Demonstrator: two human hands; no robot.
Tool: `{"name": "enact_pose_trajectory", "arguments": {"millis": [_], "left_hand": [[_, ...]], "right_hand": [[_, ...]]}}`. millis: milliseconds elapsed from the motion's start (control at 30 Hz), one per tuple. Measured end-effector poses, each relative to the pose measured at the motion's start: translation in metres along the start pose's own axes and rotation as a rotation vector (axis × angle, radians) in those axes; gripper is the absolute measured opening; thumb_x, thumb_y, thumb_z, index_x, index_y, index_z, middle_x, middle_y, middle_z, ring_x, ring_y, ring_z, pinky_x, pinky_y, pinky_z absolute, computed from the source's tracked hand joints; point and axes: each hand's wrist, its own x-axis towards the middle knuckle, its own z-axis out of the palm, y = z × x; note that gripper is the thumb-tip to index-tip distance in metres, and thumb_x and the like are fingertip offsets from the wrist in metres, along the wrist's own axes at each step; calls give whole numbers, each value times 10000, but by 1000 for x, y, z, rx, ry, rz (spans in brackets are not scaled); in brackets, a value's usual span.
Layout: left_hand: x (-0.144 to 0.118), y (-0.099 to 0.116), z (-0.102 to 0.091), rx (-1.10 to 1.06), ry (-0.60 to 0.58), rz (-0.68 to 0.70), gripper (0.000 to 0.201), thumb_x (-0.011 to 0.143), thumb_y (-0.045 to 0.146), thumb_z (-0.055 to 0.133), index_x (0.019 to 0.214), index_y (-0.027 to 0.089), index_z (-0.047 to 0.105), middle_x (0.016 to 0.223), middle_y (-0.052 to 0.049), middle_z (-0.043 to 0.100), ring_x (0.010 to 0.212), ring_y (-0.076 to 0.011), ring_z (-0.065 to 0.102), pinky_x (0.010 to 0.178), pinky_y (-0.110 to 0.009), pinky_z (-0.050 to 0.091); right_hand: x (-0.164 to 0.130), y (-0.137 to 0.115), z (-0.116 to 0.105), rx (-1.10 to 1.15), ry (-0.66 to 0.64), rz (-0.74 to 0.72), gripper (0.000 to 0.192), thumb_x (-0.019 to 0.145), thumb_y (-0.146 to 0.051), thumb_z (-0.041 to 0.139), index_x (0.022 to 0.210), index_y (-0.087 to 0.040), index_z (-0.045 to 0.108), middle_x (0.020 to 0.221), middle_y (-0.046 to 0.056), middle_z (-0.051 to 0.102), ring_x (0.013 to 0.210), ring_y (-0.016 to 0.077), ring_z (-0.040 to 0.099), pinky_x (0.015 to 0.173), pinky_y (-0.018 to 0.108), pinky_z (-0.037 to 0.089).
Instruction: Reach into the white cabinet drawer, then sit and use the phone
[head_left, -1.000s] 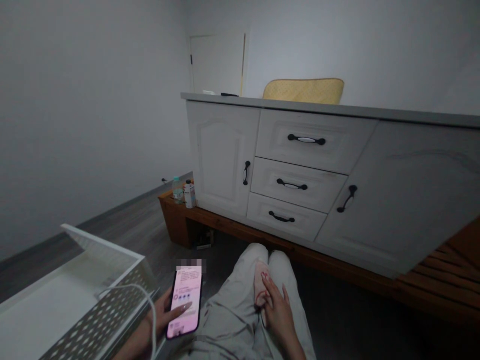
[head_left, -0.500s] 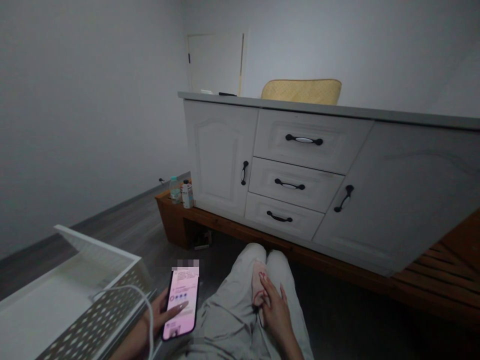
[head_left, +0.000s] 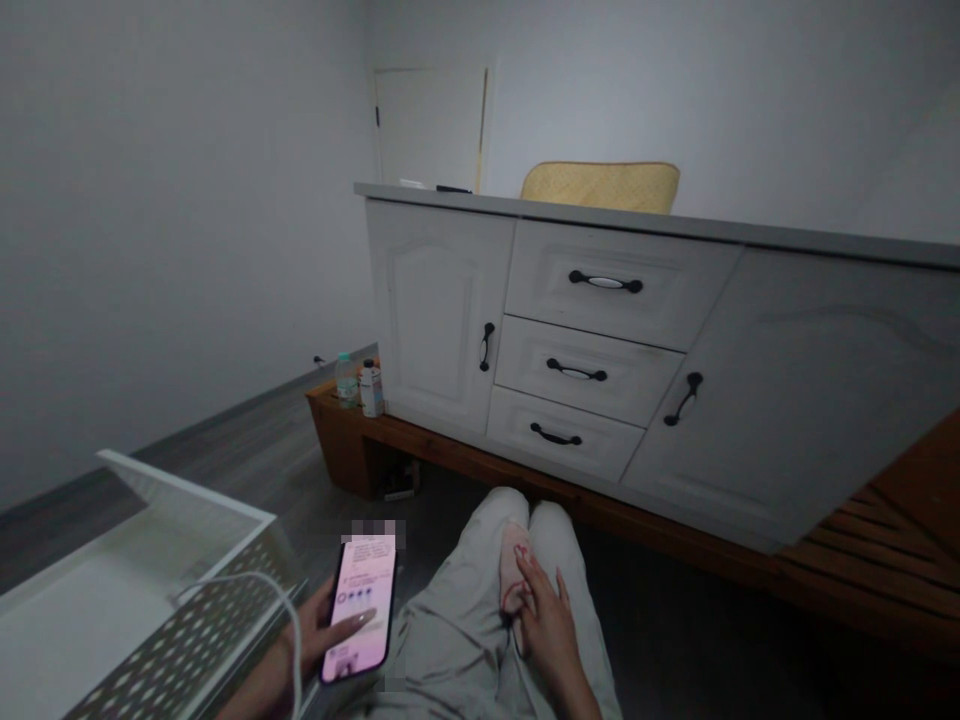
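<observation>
My left hand [head_left: 326,630] is closed round a smartphone [head_left: 360,605] at the lower middle left. Its lit pink screen faces up, with my thumb across the lower part. Some of the screen's top edge is blurred out. On my lap, over light grey trousers [head_left: 442,650], lies a small pink item with red lines [head_left: 511,570]; its kind I cannot make out. My right hand [head_left: 547,620] rests against that item with fingers stretched out and a little apart.
A white perforated bin [head_left: 180,620] stands at the lower left, a white cable [head_left: 262,578] arching over its side. Ahead is a white cabinet [head_left: 442,310] on a wooden slatted base [head_left: 465,455]. A clear bottle [head_left: 346,385] and a white bottle [head_left: 371,392] stand at its left end.
The whole view has shifted very slightly. Both hands, the smartphone and the pink item keep their places relative to my lap.
</observation>
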Motion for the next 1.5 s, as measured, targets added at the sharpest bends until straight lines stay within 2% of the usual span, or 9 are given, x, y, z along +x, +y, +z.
{"name": "enact_pose_trajectory", "arguments": {"millis": [133,300,400,633,867,1167,1500], "left_hand": [[0,5,-2,40,-50,-10,567,572,315,884,1078,208,652,1009,-103,796,971,-374,719,834,-473,606],[2,2,-6,71,-41,7,751,469,276,932,1153,216,629,1041,-114,791,1076,-416,682,941,-539,573],[-1,6,-4,57,-62,15,765,475,237,928,1178,214,628,1026,-113,791,1086,-412,679,997,-564,539],[-10,21,4,-28,-57,-35,760,470,247,926,1181,215,660,1102,-130,779,1179,-434,624,999,-553,544],[-10,21,5,-60,-36,-69,683,443,248,927,1084,201,697,1059,-131,792,1184,-446,616,967,-542,564],[-12,24,6,14,-70,-33,503,601,277,873,1048,224,649,1030,-93,796,1063,-384,696,905,-485,595],[-10,15,0,57,-86,-26,716,669,310,836,1299,187,520,1218,-133,731,1123,-363,670,926,-447,591]], "right_hand": [[1,-1,1,-37,-4,17,604,844,-165,333,1432,-272,416,1535,14,433,1435,165,374,1251,532,112],[1,-1,1,-68,-27,12,635,817,-158,345,1439,-272,404,1543,-4,418,1450,159,344,1255,524,96],[0,-2,0,-80,-23,8,587,858,-188,313,1428,-278,422,1536,-4,431,1448,157,349,1254,525,104],[0,-5,-4,-112,-22,-9,541,860,-190,336,1359,-305,512,1517,11,463,1438,161,368,1251,527,121],[-1,-4,-4,-109,-8,-7,548,821,-142,360,1308,-290,565,1487,39,505,1428,179,388,1244,541,147],[-2,-6,-5,-93,-2,-16,533,809,-129,371,1272,-283,585,1471,58,524,1426,184,390,1237,551,153],[-2,-5,-5,-77,3,-25,492,832,-144,368,1246,-273,601,1438,60,559,1417,195,407,1238,558,146]]}}
